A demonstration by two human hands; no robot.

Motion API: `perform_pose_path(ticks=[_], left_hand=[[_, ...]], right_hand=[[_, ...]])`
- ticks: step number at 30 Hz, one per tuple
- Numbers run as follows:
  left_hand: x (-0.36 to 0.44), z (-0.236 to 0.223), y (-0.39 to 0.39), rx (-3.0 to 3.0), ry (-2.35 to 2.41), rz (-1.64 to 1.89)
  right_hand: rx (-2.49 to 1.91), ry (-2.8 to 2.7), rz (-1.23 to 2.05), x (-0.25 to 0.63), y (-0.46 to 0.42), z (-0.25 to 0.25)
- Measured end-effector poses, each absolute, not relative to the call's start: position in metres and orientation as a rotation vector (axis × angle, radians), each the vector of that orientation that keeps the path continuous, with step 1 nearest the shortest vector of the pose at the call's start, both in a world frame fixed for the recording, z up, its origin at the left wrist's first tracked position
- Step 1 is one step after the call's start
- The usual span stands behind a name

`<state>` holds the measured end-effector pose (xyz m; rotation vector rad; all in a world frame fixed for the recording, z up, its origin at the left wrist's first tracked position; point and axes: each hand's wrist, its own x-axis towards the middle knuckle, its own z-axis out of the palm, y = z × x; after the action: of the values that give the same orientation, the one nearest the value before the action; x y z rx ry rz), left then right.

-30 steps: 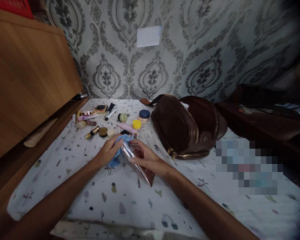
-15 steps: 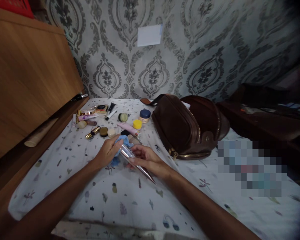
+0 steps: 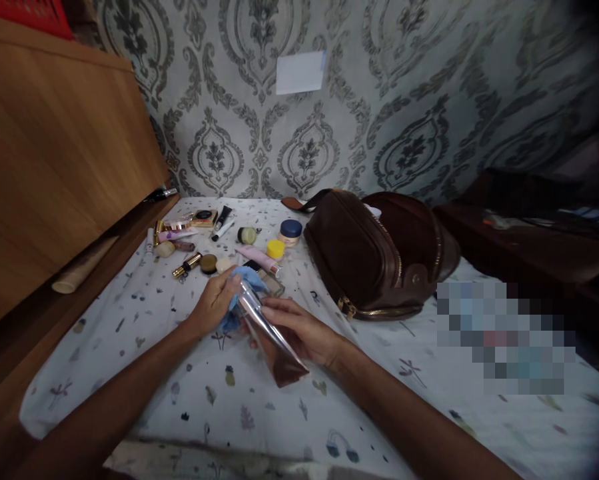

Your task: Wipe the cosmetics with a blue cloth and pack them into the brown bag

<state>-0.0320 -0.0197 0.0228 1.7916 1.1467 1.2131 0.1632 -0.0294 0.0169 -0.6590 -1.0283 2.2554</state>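
Observation:
My left hand [image 3: 213, 301] is closed on a crumpled blue cloth [image 3: 249, 275], which wraps the cap end of a shiny rose-gold squeeze tube [image 3: 274, 340]. My right hand [image 3: 302, 327] grips the tube from its right side, with some fingers hidden behind it. The tube slants down toward me, its flat crimped end lowest and its broad face turned up. Just beyond the cloth lie a compact-like dark and beige item [image 3: 272, 280], partly covered, and a pink tube [image 3: 259, 259]. A cream-coloured round jar [image 3: 224, 265] sits close to my left hand.
Several cosmetics lie on the patterned sheet [image 3: 244, 417], among them a yellow-lidded jar [image 3: 275, 249] and a blue-lidded jar [image 3: 290, 232]. A brown bag [image 3: 349, 247] stands unzipped at the right. A wooden cabinet [image 3: 64, 147] borders the left; a papered wall [image 3: 259, 160] rises behind.
The tube has turned about its length, from its thin edge to its broad face. My right hand has rolled with it, its fingers now over the tube's right side.

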Motion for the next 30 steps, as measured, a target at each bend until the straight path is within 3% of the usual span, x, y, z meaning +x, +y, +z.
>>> perform_pose_path(ticks=[9, 30], left_hand=[[-0.023, 0.018, -0.021, 1.801, 1.345, 1.338], [-0.018, 0.013, -0.026, 2.222, 1.086, 1.162]], right_hand=[[-0.722, -1.061, 2.109, 0.163, -0.025, 0.019], [-0.715, -1.015, 1.795, 0.162, -0.017, 0.009]])
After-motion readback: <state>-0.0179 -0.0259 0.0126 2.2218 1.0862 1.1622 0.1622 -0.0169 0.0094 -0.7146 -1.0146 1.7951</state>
